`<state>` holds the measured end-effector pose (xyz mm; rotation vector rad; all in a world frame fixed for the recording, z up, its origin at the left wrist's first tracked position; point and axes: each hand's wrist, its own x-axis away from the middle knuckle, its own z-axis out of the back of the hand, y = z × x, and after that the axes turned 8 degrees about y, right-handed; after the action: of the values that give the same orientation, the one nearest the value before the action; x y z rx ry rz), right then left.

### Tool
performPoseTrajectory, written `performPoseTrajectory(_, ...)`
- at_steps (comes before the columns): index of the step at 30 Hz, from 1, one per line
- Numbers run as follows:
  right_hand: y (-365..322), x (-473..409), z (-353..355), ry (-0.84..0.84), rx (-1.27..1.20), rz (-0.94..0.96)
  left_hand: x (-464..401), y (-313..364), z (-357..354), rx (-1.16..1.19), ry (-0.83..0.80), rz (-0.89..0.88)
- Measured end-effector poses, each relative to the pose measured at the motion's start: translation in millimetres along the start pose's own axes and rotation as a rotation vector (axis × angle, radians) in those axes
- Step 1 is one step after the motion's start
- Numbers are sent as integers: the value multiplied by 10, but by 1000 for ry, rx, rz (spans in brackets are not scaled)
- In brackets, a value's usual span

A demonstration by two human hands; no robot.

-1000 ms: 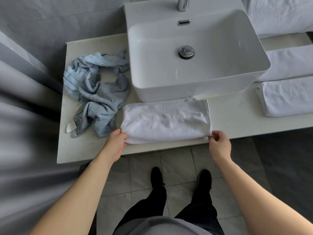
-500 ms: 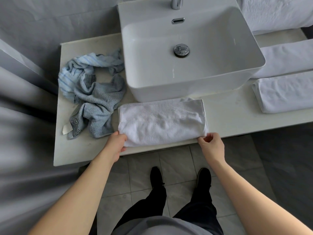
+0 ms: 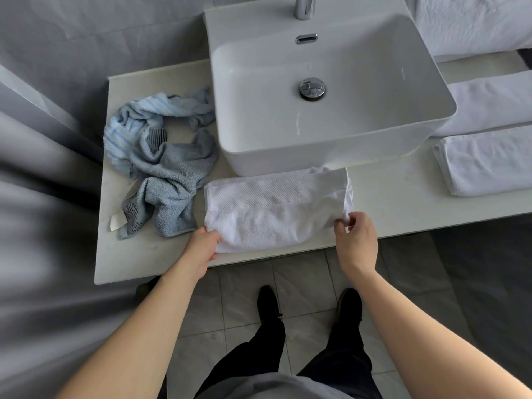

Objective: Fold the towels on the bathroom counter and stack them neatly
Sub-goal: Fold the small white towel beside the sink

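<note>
white towel point(image 3: 276, 208) folded on desk point(image 3: 388, 197) | soft, light, limp terry; likely sags | left hand point(image 3: 203, 249), right hand point(image 3: 357, 240) pinch near corners | best held at both ends

The tap point(image 3: 304, 5) is cut off at the top, two folded white towels point(image 3: 489, 162) at the right edge.

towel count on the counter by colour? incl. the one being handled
White towels: 3 — the white towel gripped by the left hand and right hand, the near folded towel, the far folded towel, both right of the sink.
Blue towels: 2 — striped light blue towel and grey-blue towel, both crumpled.
Total: 5
</note>
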<state>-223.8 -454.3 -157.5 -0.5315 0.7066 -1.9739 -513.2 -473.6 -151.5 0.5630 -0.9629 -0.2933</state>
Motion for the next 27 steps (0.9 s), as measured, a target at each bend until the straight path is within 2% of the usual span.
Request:
performPoseTrajectory(6,-35,-139,59,-28,9,-9,-23,6,31,18,2,19)
performPoseTrajectory(12,-41,-181,69,-14,-58,-129,-22,19,29,32,10,32)
performPoseTrajectory(15,44,-163,79,-136,129,-143,-23,37,23,28,13,38)
performPoseTrajectory(17,98,-167,83,-158,189,-120,-20,60,17,20,17,35)
performPoseTrajectory(21,78,-187,71,-64,164,-24,7,59,13,4,13,28)
performPoseTrajectory(23,79,-203,78,-68,144,36,14,49,21,2,15,24)
performPoseTrajectory(25,110,-239,106,-93,39,-32,16,49,19,7,26,16)
performPoseTrajectory(27,136,-286,160,-95,-102,-186,26,54,6,5,36,-3)
